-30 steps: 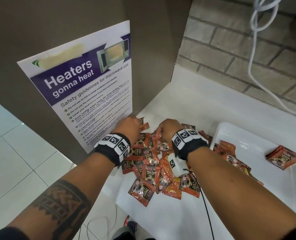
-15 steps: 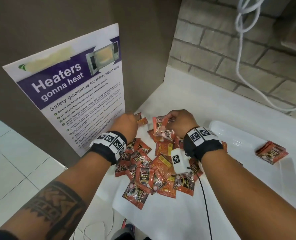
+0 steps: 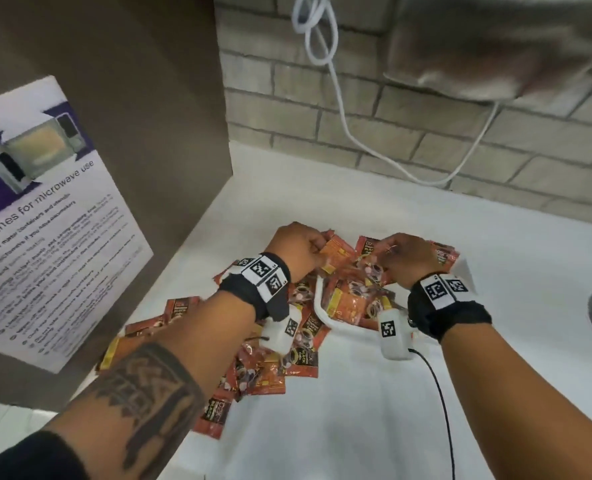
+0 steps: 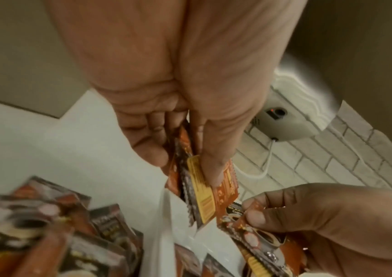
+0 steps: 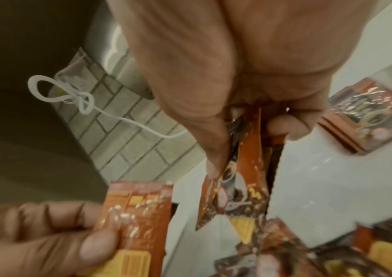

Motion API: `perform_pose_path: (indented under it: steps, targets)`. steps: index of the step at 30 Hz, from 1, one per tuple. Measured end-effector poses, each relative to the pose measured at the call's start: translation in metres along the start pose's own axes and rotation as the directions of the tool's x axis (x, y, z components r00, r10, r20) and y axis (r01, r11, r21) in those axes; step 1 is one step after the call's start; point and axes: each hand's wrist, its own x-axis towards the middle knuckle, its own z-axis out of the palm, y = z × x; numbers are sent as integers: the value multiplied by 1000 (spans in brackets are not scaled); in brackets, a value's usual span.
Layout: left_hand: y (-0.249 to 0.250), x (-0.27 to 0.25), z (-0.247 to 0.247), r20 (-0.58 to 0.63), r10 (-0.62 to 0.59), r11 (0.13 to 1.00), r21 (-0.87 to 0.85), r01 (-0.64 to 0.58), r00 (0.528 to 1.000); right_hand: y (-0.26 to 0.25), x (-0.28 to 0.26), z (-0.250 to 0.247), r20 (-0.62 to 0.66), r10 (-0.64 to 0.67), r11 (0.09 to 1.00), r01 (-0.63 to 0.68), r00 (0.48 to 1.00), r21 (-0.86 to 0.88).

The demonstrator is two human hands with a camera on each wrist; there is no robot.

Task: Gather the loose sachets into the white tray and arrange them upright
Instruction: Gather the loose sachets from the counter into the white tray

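Observation:
Orange and black coffee sachets [image 3: 253, 368] lie in a loose pile on the white counter, under my left forearm. My left hand [image 3: 317, 252] pinches a small upright bundle of sachets [image 4: 199, 187] between thumb and fingers. My right hand [image 3: 386, 254] grips another bundle [image 5: 237, 187] close beside it. Both hands hover over the near left corner of the white tray [image 3: 320, 306], where more sachets [image 3: 353, 299] lie flat. In the right wrist view a stack of sachets [image 5: 368, 120] lies farther off in the tray.
A microwave safety poster [image 3: 45, 237] hangs on the brown panel at the left. A white cable [image 3: 339, 109] runs down the brick wall behind. A blurred appliance [image 3: 495, 46] hangs at the upper right. The counter's edge drops to the floor at the lower left.
Both hands have risen from the loose pile, each with a bundle of sachets, and shifted right over the tray's corner. The head view has swung right and upward.

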Motion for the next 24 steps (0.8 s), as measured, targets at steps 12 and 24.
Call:
perform_pose_path:
  steps: [12,24]
  targets:
    - [32,49,58,117,24,983,177,-44,993,13,16,1,18,-14,975,18,1000,-221]
    - [-104,23,-25,-29,-516,748,472,467,856,-96,28,65,241,-365,833,431,899,-346]
